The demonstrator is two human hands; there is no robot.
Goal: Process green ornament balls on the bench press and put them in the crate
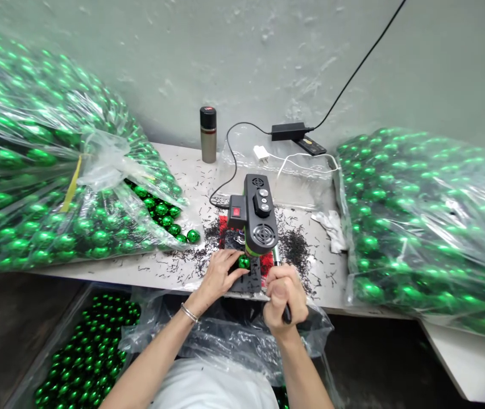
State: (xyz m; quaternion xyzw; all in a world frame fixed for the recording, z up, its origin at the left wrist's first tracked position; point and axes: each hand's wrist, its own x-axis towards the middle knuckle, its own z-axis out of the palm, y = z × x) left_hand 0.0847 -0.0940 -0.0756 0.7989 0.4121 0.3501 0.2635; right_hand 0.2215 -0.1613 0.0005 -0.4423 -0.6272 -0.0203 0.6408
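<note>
My left hand [220, 275], with a silver bangle on its wrist, holds a shiny green ball [244, 261] between thumb and fingers. The ball sits over the dark base plate [246, 284] of a small black press machine [260, 213], right beneath the machine's round head. My right hand [285, 295] is wrapped round the black lever handle [287, 314] at the machine's right side. Red material [266, 262] shows beside the base. Small black scraps [295, 247] lie around the machine.
Large clear bags of green balls stand at left [33, 170] and right [421, 227]. Loose balls [193, 236] spill from the left bag. Behind are a bottle [208, 136], a power adapter [287, 132], cables and a white glove [332, 228]. More balls [92, 346] lie below the table edge.
</note>
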